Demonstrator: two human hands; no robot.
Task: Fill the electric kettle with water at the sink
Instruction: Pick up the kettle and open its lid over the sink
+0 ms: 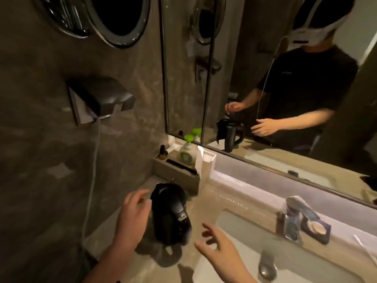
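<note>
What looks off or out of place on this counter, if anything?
Nothing spilled or broken shows. The black kettle stands upright on the counter left of the sink, both hands open beside it, not gripping. Only oddity: a crumpled wrapper propped behind the basin near the faucet.

The kettle (170,213) is black all over, with a small pale marking on its handle, too blurred to read. The counter (206,199) is mottled beige stone, the sink (244,252) white, and the faucet (267,264) grey metal. The soap bottle (187,151) is clear with a bright green pump and label. The wall (40,139) is dark, veined brown.
</note>
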